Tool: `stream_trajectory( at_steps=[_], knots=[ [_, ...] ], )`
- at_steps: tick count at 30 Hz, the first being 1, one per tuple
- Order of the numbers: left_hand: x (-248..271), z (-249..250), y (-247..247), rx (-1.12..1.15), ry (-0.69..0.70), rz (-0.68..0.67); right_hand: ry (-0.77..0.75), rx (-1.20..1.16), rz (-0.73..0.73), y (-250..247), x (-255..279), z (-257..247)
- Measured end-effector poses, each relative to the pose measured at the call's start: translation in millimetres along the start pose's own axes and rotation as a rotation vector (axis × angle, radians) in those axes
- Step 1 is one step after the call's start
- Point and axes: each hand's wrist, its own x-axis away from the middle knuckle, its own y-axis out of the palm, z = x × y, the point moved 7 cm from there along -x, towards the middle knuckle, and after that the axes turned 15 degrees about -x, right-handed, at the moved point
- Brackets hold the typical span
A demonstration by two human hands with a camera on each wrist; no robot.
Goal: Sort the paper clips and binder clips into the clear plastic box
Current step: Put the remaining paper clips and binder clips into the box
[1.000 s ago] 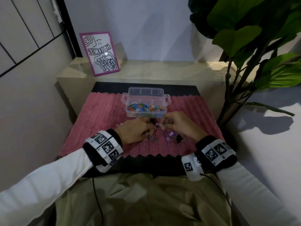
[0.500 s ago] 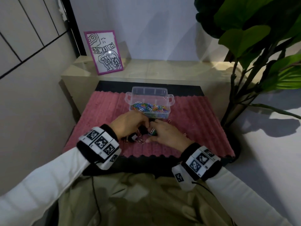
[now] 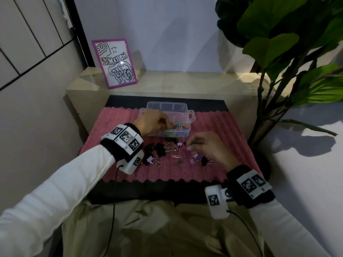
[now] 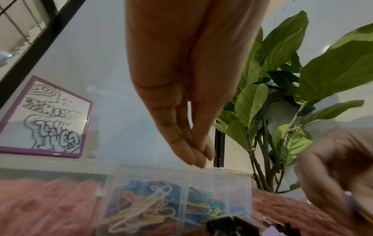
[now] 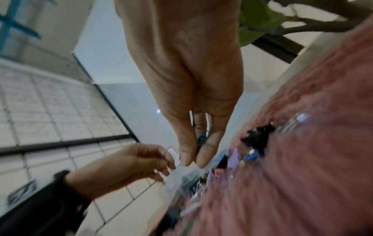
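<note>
The clear plastic box point(image 3: 167, 104) stands at the back of the pink mat point(image 3: 219, 127), with coloured paper clips point(image 3: 178, 126) in its front compartments. My left hand point(image 3: 154, 123) hovers over the box's left side. In the left wrist view its fingers point(image 4: 193, 153) point down, bunched and straight, with nothing seen between them. My right hand point(image 3: 191, 145) is just in front of the box and pinches a blue-green paper clip point(image 5: 203, 140) between thumb and finger. Black binder clips point(image 3: 157, 148), purple binder clips point(image 3: 149, 160) and loose paper clips point(image 3: 176, 156) lie on the mat between my hands.
A purple-framed drawing point(image 3: 115, 62) leans on the pale ledge behind the mat. A large leafy plant point(image 3: 278, 52) stands at the right, close to the mat's edge. Walls close in on the left. A black strip point(image 3: 148, 190) borders the mat near my lap.
My left hand has risen from the pile of clips to above the box. My right hand has shifted right and lifted a little, with a paper clip pinched in it.
</note>
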Motion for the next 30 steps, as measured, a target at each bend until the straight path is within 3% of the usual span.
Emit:
stream_trajectory(
  at_steps=[2,4,9,14,18,22,23,27,30],
  knots=[
    [2.9,15.7,17.1,0.027,0.079,-0.165,-0.026,-0.047,0.059,-18.3,-3.8,-9.0],
    [7.7,27.3,31.7,-0.054,0.141,-0.232,-0.063,-0.001,0.047,-25.9,-11.7,-23.0],
    [17.1,35.6,38.6,-0.118,0.15,-0.099,-0.151,0.161,0.054,-22.2,-53.2,-51.5],
    [33.8,43.6,46.5,-0.097,0.165,-0.035,-0.056,0.308,-0.015,7.3,-87.7,-49.5],
    [21.6,50.3,48.2,-0.105,0.236,-0.015,-0.15,0.509,-0.025,12.2,-73.9,-55.8],
    [9.3,68.0,58.3,-0.244,0.402,-0.061,-0.334,0.591,-0.006,-14.7,-31.2,-51.9],
    [8.1,71.6,61.7,-0.299,0.434,-0.06,-0.329,0.606,-0.028,-23.3,-20.6,-43.0],
    [3.0,74.4,70.3,-0.493,0.437,-0.072,-0.061,0.675,-0.17,-45.9,11.5,4.1],
    [2.3,77.7,66.7,-0.515,0.446,-0.087,-0.014,0.702,-0.278,-38.3,22.4,19.0]
  ],
)
